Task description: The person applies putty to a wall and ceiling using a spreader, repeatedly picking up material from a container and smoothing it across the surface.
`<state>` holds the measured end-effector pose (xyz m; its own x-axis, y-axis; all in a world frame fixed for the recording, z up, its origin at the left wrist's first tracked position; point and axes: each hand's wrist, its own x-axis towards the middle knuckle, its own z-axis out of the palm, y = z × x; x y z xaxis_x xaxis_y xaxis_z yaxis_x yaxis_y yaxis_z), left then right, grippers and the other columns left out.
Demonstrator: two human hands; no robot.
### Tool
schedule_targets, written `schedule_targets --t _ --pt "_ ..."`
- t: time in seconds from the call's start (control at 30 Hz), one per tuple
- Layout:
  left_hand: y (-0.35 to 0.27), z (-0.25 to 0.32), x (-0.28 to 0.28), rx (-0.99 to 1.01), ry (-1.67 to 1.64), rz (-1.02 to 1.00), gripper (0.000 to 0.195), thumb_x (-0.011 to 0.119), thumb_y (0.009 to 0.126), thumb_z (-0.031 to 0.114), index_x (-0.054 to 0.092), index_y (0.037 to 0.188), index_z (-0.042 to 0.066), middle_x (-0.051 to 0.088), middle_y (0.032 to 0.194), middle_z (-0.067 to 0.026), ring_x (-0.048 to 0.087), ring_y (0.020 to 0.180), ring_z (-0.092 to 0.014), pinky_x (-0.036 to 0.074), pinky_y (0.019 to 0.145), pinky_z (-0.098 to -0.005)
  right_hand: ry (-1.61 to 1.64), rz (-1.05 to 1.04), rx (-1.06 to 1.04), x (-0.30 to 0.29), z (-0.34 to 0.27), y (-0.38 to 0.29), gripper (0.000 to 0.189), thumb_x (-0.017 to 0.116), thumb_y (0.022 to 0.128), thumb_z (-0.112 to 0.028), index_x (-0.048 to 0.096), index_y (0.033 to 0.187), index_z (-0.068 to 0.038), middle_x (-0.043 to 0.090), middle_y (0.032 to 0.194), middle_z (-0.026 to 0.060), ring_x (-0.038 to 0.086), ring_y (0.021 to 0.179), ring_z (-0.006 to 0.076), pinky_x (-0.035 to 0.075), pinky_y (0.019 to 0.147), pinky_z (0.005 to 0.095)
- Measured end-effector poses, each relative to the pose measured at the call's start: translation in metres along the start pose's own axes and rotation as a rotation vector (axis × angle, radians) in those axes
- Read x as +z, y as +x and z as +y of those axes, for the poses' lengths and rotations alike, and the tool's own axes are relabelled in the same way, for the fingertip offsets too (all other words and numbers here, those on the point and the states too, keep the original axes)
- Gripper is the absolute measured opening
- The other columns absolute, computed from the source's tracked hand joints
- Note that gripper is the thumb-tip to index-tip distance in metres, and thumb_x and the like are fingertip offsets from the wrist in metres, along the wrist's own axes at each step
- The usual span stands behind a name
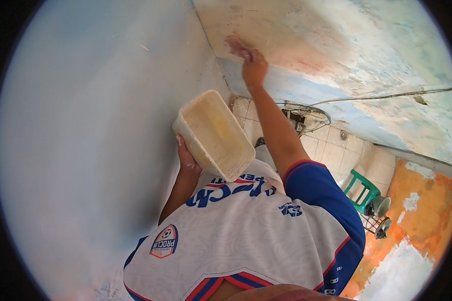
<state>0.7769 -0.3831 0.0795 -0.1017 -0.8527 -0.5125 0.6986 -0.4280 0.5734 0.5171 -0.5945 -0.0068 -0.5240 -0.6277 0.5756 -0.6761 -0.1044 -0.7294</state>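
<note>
My left hand [188,158] holds a rectangular plastic tub [220,131] from its left side and underneath, in front of my shirt. The tub is tilted, and whitish residue coats its walls and rim. My right hand [254,67] is raised to the patchy painted wall [293,45], near the corner. Its fingers are closed round a dark reddish thing [236,45] that lies against the wall; it is blurred, so I cannot tell its kind. The wall there shows beige, pinkish and whitish patches.
A smooth grey-blue wall [79,131] rises close at the left. Cables [316,109] run along the right wall and down to the tiled floor [335,154]. A green plastic stool [361,192] stands at the right, beside metal-looking items and an orange patched wall [422,203].
</note>
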Motion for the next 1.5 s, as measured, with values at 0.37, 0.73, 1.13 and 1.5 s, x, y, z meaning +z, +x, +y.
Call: schedule_targets --t 0.37,0.73,1.13,1.5 --pt "0.020 -0.007 0.003 -0.089 -0.066 -0.076 0.069 0.041 0.102 0.060 0.036 0.151 0.011 0.048 0.148 -0.0132 0.052 0.132 -0.031 0.047 0.109 -0.0470 -0.157 0.249 0.416 -0.277 0.073 0.014 0.020 0.069 0.095 -0.016 0.073 0.102 0.002 0.075 0.091 0.0108 0.069 0.076 0.0152 0.054 0.071 0.0315" --pt "0.005 -0.005 -0.003 -0.086 0.005 0.011 0.068 0.040 0.103 0.060 0.037 0.151 0.012 0.050 0.147 -0.0129 0.053 0.131 -0.031 0.048 0.108 -0.0470 0.117 -0.267 0.072 0.012 -0.012 -0.042 0.015 0.070 0.085 -0.010 0.060 0.082 0.000 0.063 0.081 0.0200 0.061 0.074 0.0423 0.049 0.067 0.0465" --pt "0.009 0.000 -0.016 -0.098 0.049 -0.077 0.076 0.046 0.098 0.066 0.037 0.152 0.013 0.048 0.150 -0.0117 0.053 0.132 -0.031 0.048 0.108 -0.0489 -0.203 0.170 0.344 -0.200 0.137 -0.005 0.012 0.067 0.090 -0.012 0.070 0.099 -0.003 0.070 0.092 0.0155 0.067 0.083 0.0337 0.052 0.074 0.0416" --pt "0.012 -0.009 -0.013 -0.100 0.053 -0.142 0.075 0.049 0.097 0.066 0.040 0.150 0.013 0.050 0.149 -0.0105 0.053 0.132 -0.031 0.048 0.108 -0.0483 0.000 -0.121 0.373 -0.174 0.092 -0.087 0.015 0.065 0.089 -0.003 0.072 0.103 -0.004 0.071 0.094 0.0146 0.069 0.090 0.0286 0.052 0.082 0.0361"
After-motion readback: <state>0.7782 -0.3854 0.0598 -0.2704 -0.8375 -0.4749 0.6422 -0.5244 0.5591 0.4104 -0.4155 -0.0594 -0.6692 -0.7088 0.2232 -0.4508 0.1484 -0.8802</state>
